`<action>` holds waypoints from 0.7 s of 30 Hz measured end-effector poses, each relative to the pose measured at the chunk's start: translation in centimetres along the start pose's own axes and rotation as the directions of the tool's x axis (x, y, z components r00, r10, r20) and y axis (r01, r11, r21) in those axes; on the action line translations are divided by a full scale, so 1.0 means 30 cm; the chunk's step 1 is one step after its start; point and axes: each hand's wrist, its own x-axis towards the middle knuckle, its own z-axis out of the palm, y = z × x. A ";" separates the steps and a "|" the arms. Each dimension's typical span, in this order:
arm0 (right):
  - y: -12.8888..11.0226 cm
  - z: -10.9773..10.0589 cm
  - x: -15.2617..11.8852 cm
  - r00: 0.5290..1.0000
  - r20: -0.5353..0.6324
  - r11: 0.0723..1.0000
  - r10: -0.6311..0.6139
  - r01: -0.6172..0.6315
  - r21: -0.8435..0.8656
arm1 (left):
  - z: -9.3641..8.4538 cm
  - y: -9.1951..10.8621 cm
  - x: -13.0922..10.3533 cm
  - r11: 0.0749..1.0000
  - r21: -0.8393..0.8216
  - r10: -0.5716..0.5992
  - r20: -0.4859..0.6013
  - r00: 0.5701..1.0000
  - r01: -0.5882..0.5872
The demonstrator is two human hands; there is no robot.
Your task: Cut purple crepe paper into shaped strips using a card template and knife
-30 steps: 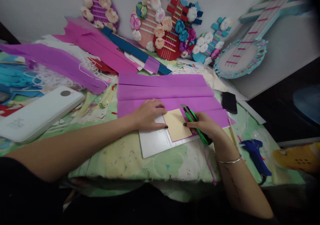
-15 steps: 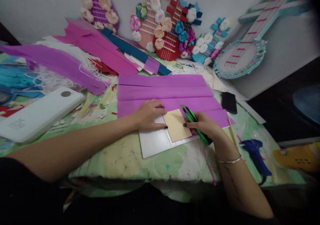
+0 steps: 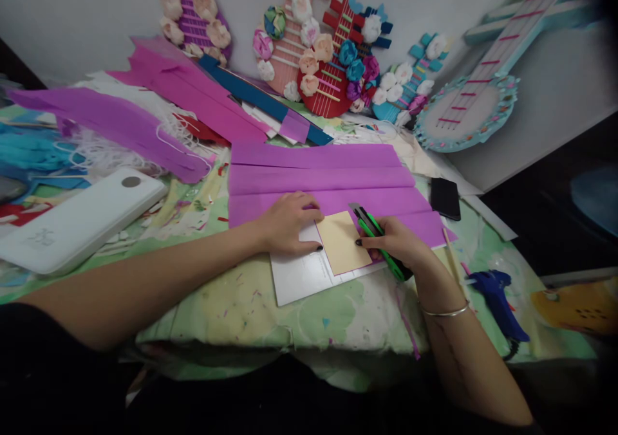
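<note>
A pale yellow card (image 3: 344,242) lies on purple crepe paper (image 3: 318,181), with a thin purple edge showing around it. Beneath them is a white board (image 3: 299,280). My left hand (image 3: 292,222) rests flat at the card's left side, its fingers spread over the purple paper and the board. In my right hand (image 3: 393,242) is a green and black utility knife (image 3: 374,226), its blade out and pointing up and to the left. The right fingertips reach the card's right edge.
A blue glue gun (image 3: 497,300) and a black phone (image 3: 445,198) lie to the right. At left is a white power bank (image 3: 87,219). Paper-flowered toy guitars (image 3: 333,78) lean on the wall behind a blue strip (image 3: 270,103).
The whole view has shifted slightly, so everything sits a little further right. Both hands, the card and the knife keep nearly the same places relative to each other.
</note>
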 end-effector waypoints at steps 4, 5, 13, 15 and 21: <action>-0.012 0.002 -0.006 1.000 -0.007 1.000 0.018 -0.018 -0.011 | 0.000 0.001 -0.001 1.000 -0.003 -0.001 0.002 1.000 0.001; -0.013 0.003 -0.006 1.000 -0.010 1.000 0.018 -0.018 -0.015 | -0.001 0.001 -0.002 1.000 -0.003 0.000 0.001 1.000 0.000; -0.003 0.002 -0.002 1.000 -0.007 1.000 0.003 -0.003 0.006 | -0.001 0.002 -0.002 1.000 0.002 -0.005 -0.002 1.000 0.005; 0.000 0.001 0.000 1.000 0.000 1.000 0.002 -0.002 0.007 | -0.002 0.003 -0.002 1.000 -0.001 -0.006 0.000 1.000 0.006; 0.007 -0.002 0.003 1.000 0.009 1.000 -0.003 0.003 -0.007 | 0.001 -0.001 -0.002 1.000 -0.001 0.010 -0.010 1.000 -0.010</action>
